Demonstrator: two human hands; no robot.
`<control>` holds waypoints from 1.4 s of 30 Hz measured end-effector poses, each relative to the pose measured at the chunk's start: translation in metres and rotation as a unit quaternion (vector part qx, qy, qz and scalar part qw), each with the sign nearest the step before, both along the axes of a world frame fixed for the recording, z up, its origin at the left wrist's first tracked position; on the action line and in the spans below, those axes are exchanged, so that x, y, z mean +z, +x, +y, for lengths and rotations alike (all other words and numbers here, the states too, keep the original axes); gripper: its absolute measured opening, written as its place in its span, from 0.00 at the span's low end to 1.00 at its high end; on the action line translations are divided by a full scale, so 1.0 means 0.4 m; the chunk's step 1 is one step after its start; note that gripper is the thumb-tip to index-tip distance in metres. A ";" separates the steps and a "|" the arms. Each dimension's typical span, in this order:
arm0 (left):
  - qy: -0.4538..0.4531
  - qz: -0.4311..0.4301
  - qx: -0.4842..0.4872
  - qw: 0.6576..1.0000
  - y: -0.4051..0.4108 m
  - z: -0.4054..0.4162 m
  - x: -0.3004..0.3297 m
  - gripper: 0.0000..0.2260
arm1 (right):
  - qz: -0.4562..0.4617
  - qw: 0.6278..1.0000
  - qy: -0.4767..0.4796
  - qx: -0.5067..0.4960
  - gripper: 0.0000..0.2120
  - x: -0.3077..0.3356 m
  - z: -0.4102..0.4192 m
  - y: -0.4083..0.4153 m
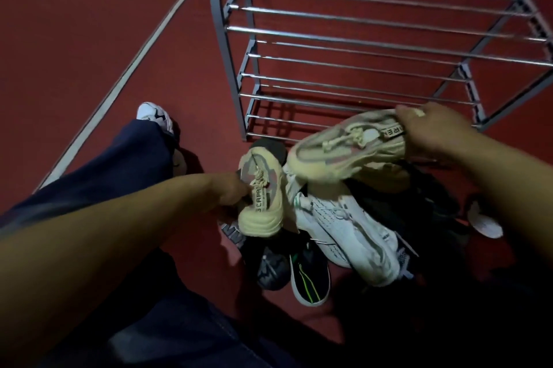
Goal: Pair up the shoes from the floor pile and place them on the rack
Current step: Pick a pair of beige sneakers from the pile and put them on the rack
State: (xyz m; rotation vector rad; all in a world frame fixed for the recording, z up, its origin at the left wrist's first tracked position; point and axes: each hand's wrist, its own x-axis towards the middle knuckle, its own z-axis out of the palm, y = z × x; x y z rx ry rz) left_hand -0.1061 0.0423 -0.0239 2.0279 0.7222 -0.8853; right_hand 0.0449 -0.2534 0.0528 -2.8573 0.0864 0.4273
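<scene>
Rack [236,28]: grey metal frame, chrome rod tiers, stands on the red floor [89,23] at the far side. No shoes on any visible tier.

Shoe pile [344,233] sits on the floor just in front of the rack's near edge. Contents, big to small: white sneaker [350,230] lying across the middle; black shoe with green stripe [309,281] at the near edge; dark grey shoe [270,272] just left of it; a white sole [484,222] at the pile's right edge. Rest of the pile is dark, can't make it out.

2 matching beige sneakers are lifted above the pile:
- right beige sneaker [344,147], toe pointing left, tilted, heel end gripped by the right hand [431,131], fingers curled round the collar.
- left beige sneaker [263,197], toe pointing away, left hand [232,188] pinching it at the tongue/collar.

The 2 are near each other, not touching.

Person's leg in navy trousers [119,173] on the left, white shoe [154,114] on that foot, left of the rack's near-left corner. White line [125,77] runs diagonally across the floor.
</scene>
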 end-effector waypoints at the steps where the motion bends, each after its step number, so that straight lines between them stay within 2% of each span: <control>1: 0.006 -0.002 0.021 1.000 0.002 0.000 0.000 0.10 | 0.040 0.995 0.068 -0.052 0.38 -0.007 -0.001 -0.016; 3: -0.008 -0.015 0.042 0.999 0.001 -0.003 -0.009 0.12 | 0.170 0.949 0.210 -0.160 0.28 -0.044 0.015 -0.075; 5: -0.034 -0.042 0.064 0.996 0.001 -0.012 -0.023 0.15 | 0.297 0.868 0.328 -0.225 0.21 -0.089 0.045 -0.136; 7: -0.066 -0.055 0.062 0.994 0.001 -0.038 -0.015 0.14 | 0.365 0.779 0.432 -0.272 0.18 -0.106 0.085 -0.185; 8: -0.076 -0.047 0.053 0.995 0.002 -0.055 -0.009 0.12 | 0.378 0.755 0.457 -0.280 0.17 -0.110 0.103 -0.212; 10: -0.104 -0.031 0.035 0.993 0.010 -0.086 -0.009 0.12 | 0.390 0.765 0.445 -0.254 0.17 -0.119 0.136 -0.262; 12: -0.136 -0.012 0.037 0.990 0.005 -0.108 -0.010 0.09 | 0.373 0.813 0.393 -0.213 0.21 -0.156 0.158 -0.300; 14: -0.182 0.020 0.071 0.981 -0.005 -0.115 -0.029 0.06 | 0.353 0.855 0.343 -0.161 0.35 -0.189 0.172 -0.321; 15: -0.209 0.033 0.110 0.971 -0.015 -0.117 -0.035 0.07 | 0.350 0.863 0.332 -0.149 0.43 -0.206 0.176 -0.323; 16: -0.233 0.035 0.162 0.958 -0.026 -0.121 -0.035 0.09 | 0.354 0.862 0.333 -0.145 0.48 -0.217 0.181 -0.325; 17: -0.250 0.025 0.228 0.941 -0.033 -0.123 -0.033 0.11 | 0.365 0.857 0.335 -0.141 0.49 -0.224 0.186 -0.328; 19: -0.262 0.004 0.340 0.903 -0.043 -0.128 -0.033 0.15 | 0.380 0.848 0.339 -0.147 0.46 -0.240 0.198 -0.335; 20: -0.264 0.008 0.361 0.894 -0.048 -0.132 -0.027 0.17 | 0.387 0.844 0.341 -0.148 0.47 -0.248 0.203 -0.340; 22: -0.274 0.040 0.328 0.903 -0.062 -0.147 -0.009 0.23 | 0.396 0.837 0.340 -0.163 0.53 -0.278 0.204 -0.352; 24: -0.290 0.097 0.250 0.919 -0.076 -0.162 0.002 0.23 | 0.392 0.803 0.385 -0.231 0.49 -0.315 0.194 -0.365; 26: -0.297 0.119 0.219 0.922 -0.084 -0.166 -0.001 0.15 | 0.354 0.788 0.404 -0.300 0.34 -0.348 0.183 -0.371; 28: -0.284 0.118 0.225 0.925 -0.083 -0.157 -0.009 0.10 | 0.310 0.833 0.348 -0.298 0.24 -0.389 0.169 -0.381; 30: -0.257 0.116 0.205 0.937 -0.072 -0.142 -0.014 0.10 | 0.335 0.854 0.298 -0.263 0.18 -0.395 0.167 -0.401; 31: -0.247 0.116 0.194 0.942 -0.070 -0.136 -0.014 0.10 | 0.366 0.851 0.284 -0.248 0.13 -0.380 0.174 -0.413; 33: -0.236 0.115 0.177 0.948 -0.070 -0.129 -0.011 0.10 | 0.429 0.814 0.302 -0.249 0.05 -0.345 0.189 -0.434; 34: -0.233 0.113 0.166 0.952 -0.069 -0.124 -0.011 0.10 | 0.442 0.792 0.331 -0.260 0.06 -0.349 0.193 -0.439; 36: -0.233 0.108 0.154 0.954 -0.059 -0.104 -0.005 0.09 | 0.435 0.774 0.368 -0.277 0.08 -0.339 0.199 -0.444; 40: -0.271 0.085 0.204 0.937 -0.019 -0.036 0.046 0.08 | 0.397 0.715 0.462 -0.343 0.11 -0.285 0.210 -0.443; 42: -0.274 0.065 0.239 0.929 -0.003 -0.009 0.073 0.07 | 0.388 0.704 0.484 -0.345 0.09 -0.239 0.208 -0.425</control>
